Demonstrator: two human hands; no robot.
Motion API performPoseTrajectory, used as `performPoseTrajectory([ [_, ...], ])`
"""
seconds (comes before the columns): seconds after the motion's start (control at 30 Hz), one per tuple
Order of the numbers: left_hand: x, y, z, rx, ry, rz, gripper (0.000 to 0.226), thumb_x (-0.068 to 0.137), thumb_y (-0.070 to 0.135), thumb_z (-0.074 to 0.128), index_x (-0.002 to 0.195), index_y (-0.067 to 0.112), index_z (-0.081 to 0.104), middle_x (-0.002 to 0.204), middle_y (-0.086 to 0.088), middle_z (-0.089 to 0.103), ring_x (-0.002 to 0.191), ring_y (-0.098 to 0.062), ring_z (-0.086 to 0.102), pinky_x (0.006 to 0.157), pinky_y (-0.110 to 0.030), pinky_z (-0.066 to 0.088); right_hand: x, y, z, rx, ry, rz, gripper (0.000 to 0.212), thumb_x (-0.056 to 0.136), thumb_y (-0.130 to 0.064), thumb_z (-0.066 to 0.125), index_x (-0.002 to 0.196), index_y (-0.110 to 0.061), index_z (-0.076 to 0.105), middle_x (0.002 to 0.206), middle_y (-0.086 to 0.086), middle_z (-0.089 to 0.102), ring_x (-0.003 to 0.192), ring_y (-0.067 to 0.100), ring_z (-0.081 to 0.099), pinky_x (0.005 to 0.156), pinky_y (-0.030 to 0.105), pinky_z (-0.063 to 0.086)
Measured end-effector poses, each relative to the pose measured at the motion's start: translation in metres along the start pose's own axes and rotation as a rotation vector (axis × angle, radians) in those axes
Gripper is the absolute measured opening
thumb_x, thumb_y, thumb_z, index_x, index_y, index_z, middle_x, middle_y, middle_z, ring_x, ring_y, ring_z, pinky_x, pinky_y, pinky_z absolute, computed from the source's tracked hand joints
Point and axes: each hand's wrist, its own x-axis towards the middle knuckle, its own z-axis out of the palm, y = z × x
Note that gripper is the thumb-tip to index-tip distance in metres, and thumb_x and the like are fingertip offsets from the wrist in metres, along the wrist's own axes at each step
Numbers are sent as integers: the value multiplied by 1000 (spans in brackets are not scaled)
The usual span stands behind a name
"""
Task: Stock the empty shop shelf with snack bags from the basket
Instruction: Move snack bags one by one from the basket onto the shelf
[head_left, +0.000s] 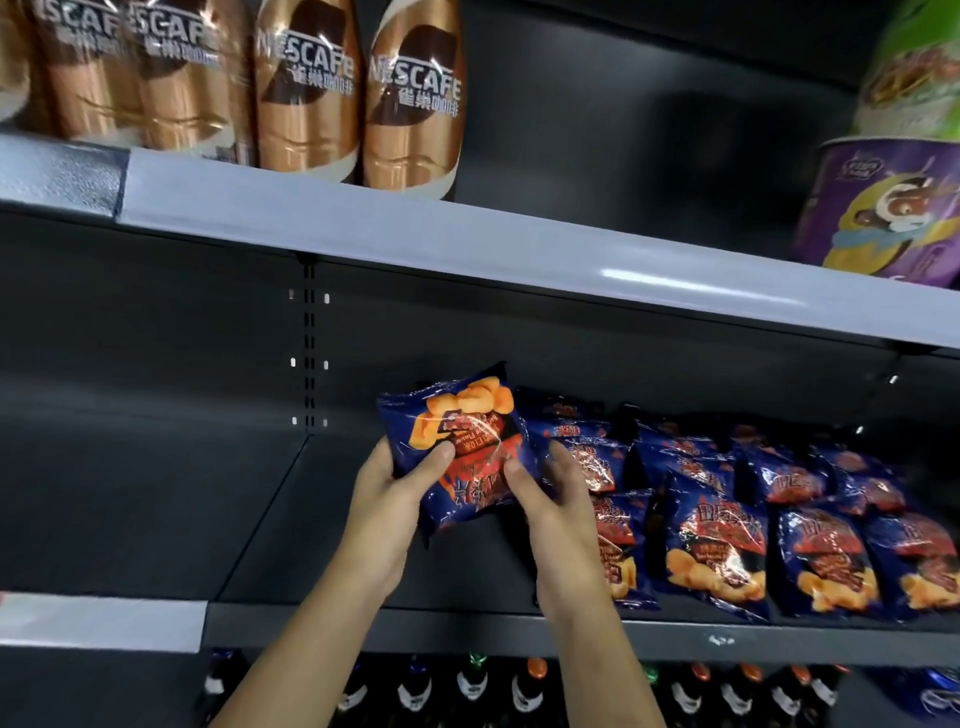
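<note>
Grip: your left hand (387, 499) and right hand (553, 499) pinch one snack bag (457, 447).
Gap: bare shelf (260, 519) lies left of the row (727, 519).

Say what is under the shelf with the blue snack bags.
Under the shelf stands a row of bottles with coloured caps. The forearms cover some, and their lower parts are out of frame.

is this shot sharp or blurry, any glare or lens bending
Head view: wide-angle bending makes the shelf strip bow and slope; glare streaks it and glints off the bag and coffee bottles; the green tub at top right is smeared by blur; the recess behind the bag is dim.
</note>
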Motion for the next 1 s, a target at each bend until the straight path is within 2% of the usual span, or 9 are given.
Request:
performPoseTrajectory([
  [0.1, 3, -2, -3, -66, -18, 15, 53, 84, 13, 69, 135, 19, 55, 124, -3, 71, 114, -21, 68, 93, -41, 56, 5, 6, 3, 137, -51, 130, 92, 77, -40, 82, 153, -34, 31, 141, 3, 58, 125, 25, 61, 105, 46, 49],
  [0.2, 3, 2, -5, -77, -45, -38, 48, 83, 19, 68, 130, 19, 59, 122, -4, 72, 113, -23, 68, 91, -42, 56, 10, 8, 6, 305, -98, 176, 51, 89, -18, 74, 131, -25, 47, 121, 12, 71, 104, 34, 72, 86, 47, 59],
  [0.3, 7, 11, -14, -10, -14, -164, 56, 80, 55, 60, 119, 15, 68, 113, -6, 75, 109, -25, 70, 90, -43, 54, 20, 10, 4, 248, 14, 121, 49, 86, -17, 78, 124, -30, 48, 123, 8, 68, 114, 29, 67, 104, 54, 49],
  [0.4, 13, 17, -27, 187, -65, -180, 76, 74, 83, 56, 102, 14, 72, 93, -9, 76, 90, -24, 73, 82, -36, 55, 24, -1, 2, 139, 30, 23, 48, 88, -15, 76, 127, -30, 52, 119, -5, 61, 114, 18, 61, 105, 40, 46],
  [0.53, 12, 19, -28, 373, -191, -107, 47, 82, 53, 71, 83, 7, 68, 75, -12, 71, 71, -22, 70, 68, -27, 54, 26, -10, 9, -140, -68, -181, 42, 89, -16, 75, 128, -26, 64, 130, -7, 66, 128, 13, 56, 112, 42, 44],
  [0.63, 13, 13, -29, 382, -108, -126, 34, 78, 43, 80, 95, 15, 72, 79, -4, 73, 72, -15, 66, 57, -27, 46, 29, -9, 11, -291, -47, -294, 54, 90, -20, 75, 141, -26, 57, 144, -12, 54, 136, 5, 46, 117, 30, 37],
  [0.73, 12, 5, -28, 181, -29, -188, 35, 79, 33, 80, 108, 16, 71, 94, -9, 77, 80, -23, 71, 57, -30, 54, 28, -3, 8, -339, 77, -307, 71, 87, -31, 77, 150, -26, 44, 148, -13, 42, 140, 4, 36, 117, 28, 32],
  [0.9, 12, -4, -30, -13, -90, -332, 39, 87, 31, 68, 121, 13, 66, 115, -18, 72, 102, -37, 72, 78, -46, 61, 24, 21, 12, -246, 101, -31, 62, 77, -59, 75, 124, -22, 58, 106, -11, 69, 104, 15, 68, 94, 43, 56],
  [1.0, 16, -6, -38, 25, -134, -448, 36, 93, 38, 60, 119, 14, 67, 114, -16, 74, 107, -36, 70, 91, -51, 55, 28, 21, 9, -362, 121, -28, 34, 88, -50, 70, 101, -18, 62, 86, -11, 68, 84, 9, 67, 68, 17, 49],
])
